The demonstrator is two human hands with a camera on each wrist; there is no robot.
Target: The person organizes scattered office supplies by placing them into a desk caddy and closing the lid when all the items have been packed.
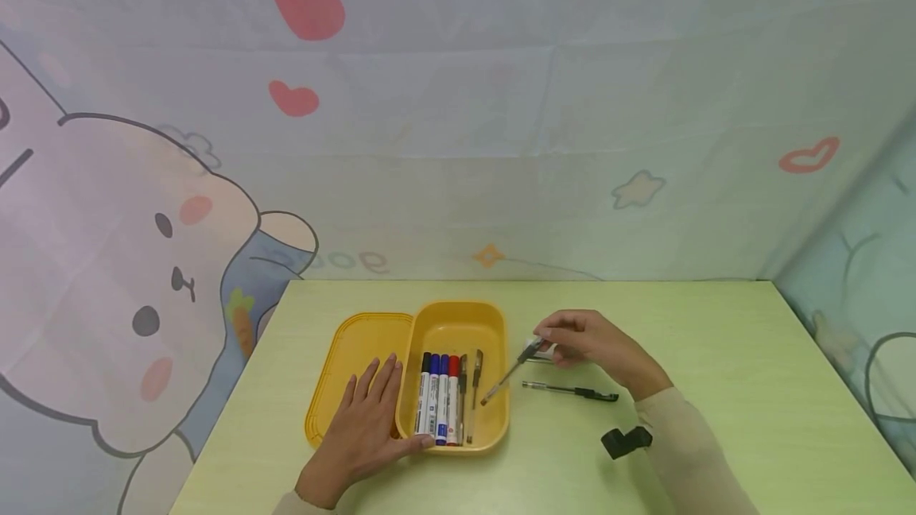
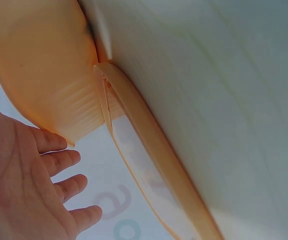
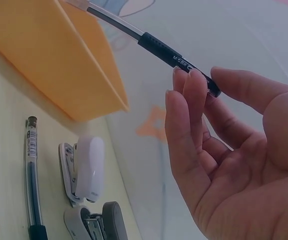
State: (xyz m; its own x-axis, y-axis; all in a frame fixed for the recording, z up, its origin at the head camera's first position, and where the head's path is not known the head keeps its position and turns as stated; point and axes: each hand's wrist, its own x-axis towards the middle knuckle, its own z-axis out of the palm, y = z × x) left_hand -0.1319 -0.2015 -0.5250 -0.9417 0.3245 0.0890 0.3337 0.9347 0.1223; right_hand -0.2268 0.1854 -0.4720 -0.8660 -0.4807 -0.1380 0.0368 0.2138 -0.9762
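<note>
My right hand (image 1: 590, 346) pinches a clear gel pen (image 1: 517, 368) by its black-capped end. The pen slants down to the left, its far end over the right side of a yellow box (image 1: 458, 316). In the right wrist view the pen's black grip (image 3: 158, 49) shows, with thumb and fingertips at its end. Inside the box, several white markers (image 1: 432, 400) with black, blue and red caps lie side by side, beside two pens (image 1: 473, 396). My left hand (image 1: 366, 427) lies with fingers spread over the yellow lid (image 1: 358, 332), its thumb at the box's near left corner.
Another black gel pen (image 1: 572, 390) lies on the table right of the box. A white stapler (image 3: 88, 167) and a dark-topped stapler (image 3: 101, 222) stand near it, mostly behind my right hand in the head view. A patterned cloth (image 1: 458, 118) hangs along the table's back edge.
</note>
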